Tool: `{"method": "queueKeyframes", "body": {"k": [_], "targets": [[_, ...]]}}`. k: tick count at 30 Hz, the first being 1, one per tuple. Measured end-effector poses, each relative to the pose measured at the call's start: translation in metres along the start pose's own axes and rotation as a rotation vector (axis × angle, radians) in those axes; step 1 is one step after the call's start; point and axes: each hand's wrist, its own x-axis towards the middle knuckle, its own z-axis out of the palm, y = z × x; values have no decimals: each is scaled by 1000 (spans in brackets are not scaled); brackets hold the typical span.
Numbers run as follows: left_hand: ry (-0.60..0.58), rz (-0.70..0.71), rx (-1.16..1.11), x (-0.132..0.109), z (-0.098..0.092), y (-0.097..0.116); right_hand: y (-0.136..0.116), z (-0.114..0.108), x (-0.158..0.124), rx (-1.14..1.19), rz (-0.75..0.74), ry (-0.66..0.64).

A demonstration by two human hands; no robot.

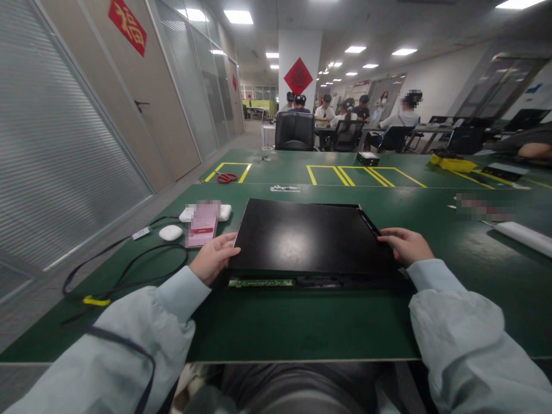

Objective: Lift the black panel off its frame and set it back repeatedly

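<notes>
A flat black screen panel (302,236) lies slightly skewed over a black frame (366,282), whose near strip shows a green circuit board (261,283). My left hand (213,256) is closed on the panel's left edge, thumb on top and the other fingers partly hidden. At the opposite side, my right hand (405,246) is closed at the right edge, its fingertips by the frame's raised rim. Whether those fingers grip the panel, the frame or both is hard to make out.
On the left lie a phone (202,224), a round white case (171,232) and a black strap (125,270). Red-handled scissors (226,177), small metal pieces (284,188) and a black box (367,158) are farther back on the green table (310,330). A long white bar (526,237) lies right.
</notes>
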Motion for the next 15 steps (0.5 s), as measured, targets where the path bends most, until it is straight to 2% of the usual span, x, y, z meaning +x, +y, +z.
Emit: {"method": "queueKeyframes", "body": {"k": [15], "targets": [[-26, 4, 61, 4, -6, -6, 17, -1, 15, 1, -19, 2]]}}
